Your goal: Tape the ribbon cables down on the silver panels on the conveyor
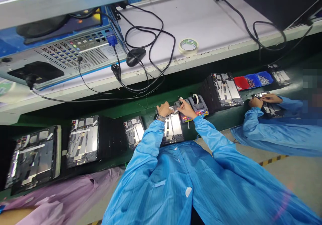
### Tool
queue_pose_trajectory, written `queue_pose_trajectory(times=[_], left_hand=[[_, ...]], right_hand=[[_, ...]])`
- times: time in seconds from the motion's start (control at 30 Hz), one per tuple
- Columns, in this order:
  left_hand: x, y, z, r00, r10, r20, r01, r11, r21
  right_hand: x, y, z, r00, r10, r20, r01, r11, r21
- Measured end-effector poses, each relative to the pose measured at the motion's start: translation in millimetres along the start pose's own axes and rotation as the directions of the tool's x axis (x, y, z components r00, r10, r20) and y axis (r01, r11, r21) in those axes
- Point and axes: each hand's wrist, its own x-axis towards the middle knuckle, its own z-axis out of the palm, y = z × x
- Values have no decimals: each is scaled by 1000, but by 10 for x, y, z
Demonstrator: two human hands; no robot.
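The right hand (186,108) is bent down with its fingertips (178,107) brought close together near a small pale piece, but this is too small to see well, so I cannot tell if the hand is really gripping it. The left hand (164,109) lies with its fingers over the upper edge of a dark-framed tablet (173,129), and I also cannot tell if it is closed on this edge. A wristwatch (160,118) sits on the left wrist, and both arms are in blue sleeves.

The tablet lies flat on a green conveyor belt (118,109), directly in front of the person. Just beside the right hand stands an electronic tape dispenser (197,105) with a roll on top. More opened tablets (222,89) lie in a row along the belt on both sides.

Farther right are red and blue bins of small parts (253,80), and a co-worker's two hands (264,100) work on another tablet. A lilac sleeve (62,198) shows at the lower left. On the white shelf (176,20) above the belt lie a roll of masking tape (188,46), a black computer mouse (136,56) and loose black cables (151,40).
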Motion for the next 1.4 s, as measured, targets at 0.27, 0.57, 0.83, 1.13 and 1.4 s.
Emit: queue_pose_trajectory(times=[0.27, 0.57, 0.83, 1.13, 1.4], left_hand=[[53, -31, -2, 1000, -11, 10, 10, 1000, 8], [157, -33, -25, 999, -17, 52, 17, 1000, 3], [54, -797, -139, 935, 146, -323, -277, 870, -408], [-325, -1337, 465, 916, -70, -395, -258, 653, -712], [-379, -1204, 774, 910, -173, -376, -259, 469, -844]], right_hand=[[-250, -22, 289, 996, 44, -82, -45, 999, -11], [-324, 16, 584, 956, 186, -225, -154, 976, 154], [-635, -526, 523, 917, -187, -351, 155, 981, -116], [-244, -804, 812, 904, -414, 104, 427, 882, -201], [22, -781, 813, 921, -367, 128, 376, 925, -55]])
